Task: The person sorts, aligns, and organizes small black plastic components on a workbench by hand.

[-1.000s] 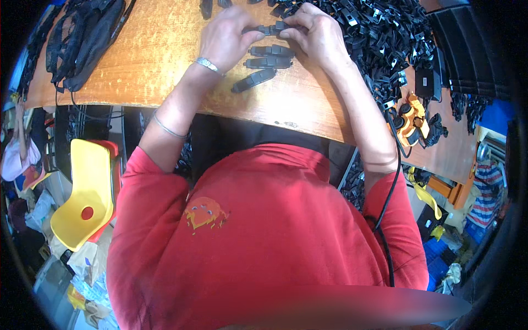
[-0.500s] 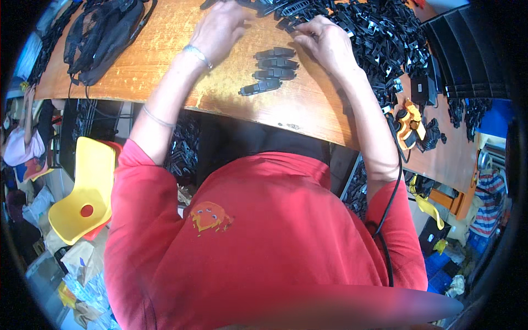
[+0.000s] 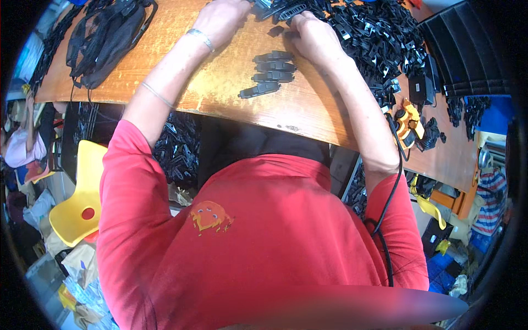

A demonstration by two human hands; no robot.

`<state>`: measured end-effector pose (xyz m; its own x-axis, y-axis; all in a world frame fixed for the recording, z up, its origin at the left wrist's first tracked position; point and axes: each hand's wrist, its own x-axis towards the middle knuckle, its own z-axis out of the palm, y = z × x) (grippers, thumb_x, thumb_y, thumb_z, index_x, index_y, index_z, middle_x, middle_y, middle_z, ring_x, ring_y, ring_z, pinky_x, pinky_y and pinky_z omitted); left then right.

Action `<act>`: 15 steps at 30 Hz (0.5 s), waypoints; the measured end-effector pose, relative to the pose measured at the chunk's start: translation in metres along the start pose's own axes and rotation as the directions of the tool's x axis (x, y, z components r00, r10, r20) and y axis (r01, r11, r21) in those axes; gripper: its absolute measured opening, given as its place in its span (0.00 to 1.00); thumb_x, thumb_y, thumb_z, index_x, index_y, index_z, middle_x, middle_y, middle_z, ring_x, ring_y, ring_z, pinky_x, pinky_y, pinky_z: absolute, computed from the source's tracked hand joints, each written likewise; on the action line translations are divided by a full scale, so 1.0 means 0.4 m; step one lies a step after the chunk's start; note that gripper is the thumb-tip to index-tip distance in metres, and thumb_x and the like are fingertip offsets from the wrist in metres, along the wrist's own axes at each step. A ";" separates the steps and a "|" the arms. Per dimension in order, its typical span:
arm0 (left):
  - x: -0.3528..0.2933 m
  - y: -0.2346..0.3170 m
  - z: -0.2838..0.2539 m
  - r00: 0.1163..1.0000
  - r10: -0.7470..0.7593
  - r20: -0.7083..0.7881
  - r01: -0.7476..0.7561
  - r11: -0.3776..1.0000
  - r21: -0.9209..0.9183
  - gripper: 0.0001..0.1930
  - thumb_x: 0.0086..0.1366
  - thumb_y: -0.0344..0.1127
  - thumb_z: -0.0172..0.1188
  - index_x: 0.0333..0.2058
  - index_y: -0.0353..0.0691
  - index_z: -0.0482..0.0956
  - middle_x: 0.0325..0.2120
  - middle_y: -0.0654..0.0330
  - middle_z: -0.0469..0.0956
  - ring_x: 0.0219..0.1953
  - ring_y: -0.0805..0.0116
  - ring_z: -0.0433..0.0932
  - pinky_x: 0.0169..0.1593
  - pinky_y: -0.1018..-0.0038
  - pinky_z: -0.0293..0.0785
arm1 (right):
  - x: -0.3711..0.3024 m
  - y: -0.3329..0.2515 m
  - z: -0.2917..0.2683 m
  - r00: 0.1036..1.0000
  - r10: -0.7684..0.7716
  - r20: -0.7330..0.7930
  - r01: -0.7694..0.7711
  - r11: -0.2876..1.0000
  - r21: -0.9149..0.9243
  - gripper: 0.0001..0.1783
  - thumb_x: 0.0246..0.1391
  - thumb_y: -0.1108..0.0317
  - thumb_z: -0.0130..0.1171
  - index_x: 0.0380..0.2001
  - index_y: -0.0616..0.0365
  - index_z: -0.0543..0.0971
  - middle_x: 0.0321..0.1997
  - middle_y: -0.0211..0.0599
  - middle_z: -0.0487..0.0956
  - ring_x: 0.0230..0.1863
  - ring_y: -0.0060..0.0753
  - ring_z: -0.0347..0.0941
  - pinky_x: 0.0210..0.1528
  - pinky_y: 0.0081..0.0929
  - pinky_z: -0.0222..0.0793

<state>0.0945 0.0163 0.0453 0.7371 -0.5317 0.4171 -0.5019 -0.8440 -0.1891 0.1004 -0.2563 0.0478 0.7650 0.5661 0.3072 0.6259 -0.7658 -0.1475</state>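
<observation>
My left hand [image 3: 223, 22] reaches to the far edge of the picture, beside the black parts there. Its fingertips are partly cut off, so what they hold cannot be seen. At the near-left side of the large heap of small black plastic parts [image 3: 379, 44], my right hand [image 3: 316, 37] has its fingers curled inward; anything within them is hidden. A small black piece [image 3: 276, 31] lies on the table by its fingertips. A long slotted black part [image 3: 290, 12] rests just beyond. Several flat black plastic assemblies [image 3: 274, 75] lie in a short column between my forearms on the wooden table [image 3: 220, 91].
A black mesh bag [image 3: 107, 44] lies on the table's left. To the right are a black ribbed tray [image 3: 467, 52], a black box [image 3: 421, 89] and a yellow-and-black tool [image 3: 408, 125]. A black cable [image 3: 391, 206] hangs along my right arm. A yellow chair [image 3: 80, 198] stands left.
My left hand has moved farther away and slightly right. My right hand has shifted a little left, its fingers less visible. The column of assemblies stays put.
</observation>
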 end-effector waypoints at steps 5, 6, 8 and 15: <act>0.009 0.089 -0.129 0.858 -0.455 0.238 0.500 0.633 -0.591 0.09 0.67 0.32 0.68 0.44 0.39 0.82 0.42 0.47 0.80 0.48 0.48 0.80 0.53 0.59 0.76 | -0.026 0.001 0.000 0.995 0.069 -0.067 -0.058 0.986 0.154 0.14 0.57 0.68 0.70 0.46 0.58 0.83 0.45 0.45 0.83 0.47 0.52 0.83 0.50 0.43 0.80; -0.007 0.088 -0.107 0.856 -0.458 0.238 0.503 0.633 -0.589 0.09 0.67 0.32 0.68 0.44 0.39 0.82 0.42 0.47 0.80 0.48 0.48 0.80 0.53 0.59 0.76 | -0.029 0.006 0.010 0.992 0.034 -0.119 -0.007 0.975 0.222 0.16 0.56 0.65 0.72 0.47 0.57 0.84 0.44 0.46 0.83 0.46 0.52 0.84 0.50 0.42 0.80; -0.065 0.099 -0.017 0.805 -0.592 0.033 0.365 0.451 -0.815 0.15 0.68 0.23 0.66 0.52 0.40 0.81 0.42 0.65 0.81 0.43 0.75 0.82 0.43 0.76 0.82 | -0.028 0.002 0.019 0.986 -0.003 -0.169 0.053 0.955 0.291 0.19 0.55 0.63 0.73 0.49 0.56 0.85 0.43 0.46 0.83 0.44 0.51 0.84 0.50 0.42 0.80; -0.109 0.172 0.037 0.745 -0.551 0.376 0.442 -0.014 -0.897 0.12 0.71 0.31 0.69 0.51 0.36 0.83 0.41 0.61 0.84 0.33 0.75 0.83 0.38 0.77 0.80 | -0.062 -0.037 0.005 0.978 0.206 -0.011 -0.182 0.885 0.428 0.16 0.58 0.65 0.71 0.49 0.54 0.85 0.41 0.40 0.84 0.41 0.42 0.84 0.47 0.37 0.79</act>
<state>0.0345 -0.0199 0.0010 0.9958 0.0422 0.0810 -0.0733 -0.1600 0.9844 0.0725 -0.2582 0.0406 0.8760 0.3925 0.2803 0.4799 -0.6501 -0.5891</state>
